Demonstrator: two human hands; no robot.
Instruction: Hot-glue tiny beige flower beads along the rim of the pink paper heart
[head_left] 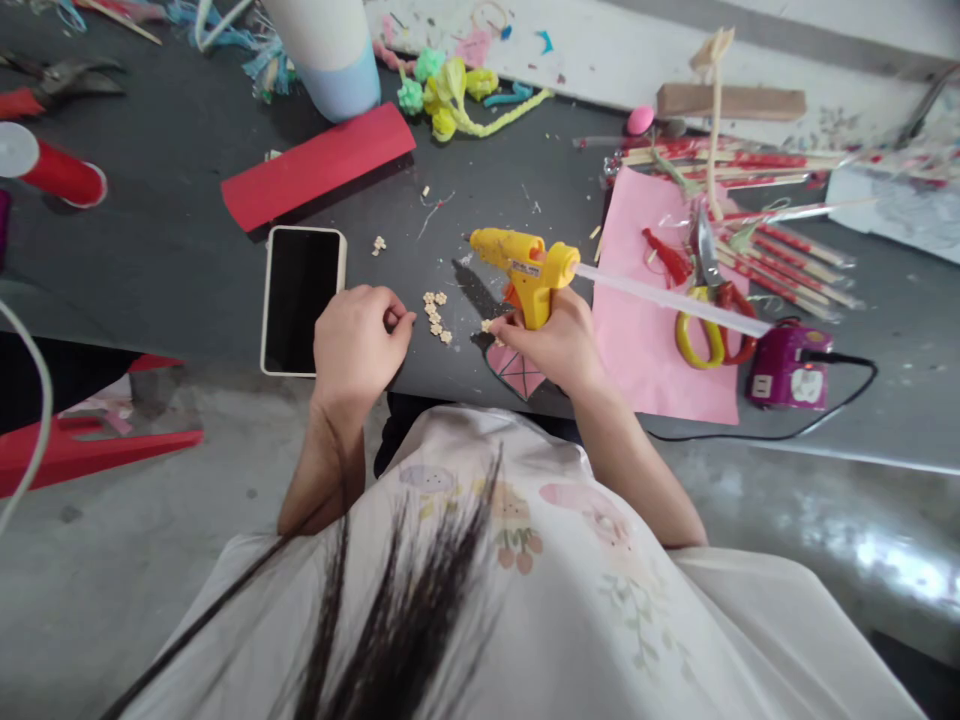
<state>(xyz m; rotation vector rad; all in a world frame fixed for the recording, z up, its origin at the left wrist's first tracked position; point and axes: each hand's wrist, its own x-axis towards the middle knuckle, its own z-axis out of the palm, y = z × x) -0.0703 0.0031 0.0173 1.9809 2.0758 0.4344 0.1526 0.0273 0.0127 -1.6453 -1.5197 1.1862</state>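
My right hand (553,346) is wrapped round the handle of a yellow hot glue gun (525,265), whose nozzle points left and whose clear glue stick (675,300) juts out to the right. My left hand (358,343) rests on the dark table's near edge with fingers curled in a loose fist; what it pinches, if anything, is hidden. Between the hands lies a small cluster of tiny beige flower-shaped beads (436,316). Under my right hand sits a pink folded paper piece (519,374).
A phone (301,296) lies screen up left of my left hand. A red card strip (319,163), pink paper sheet (660,300), yellow-and-red scissors (709,320), a purple power strip (787,370), wrapped sticks (780,255) and pipe-cleaner flowers (450,95) crowd the table.
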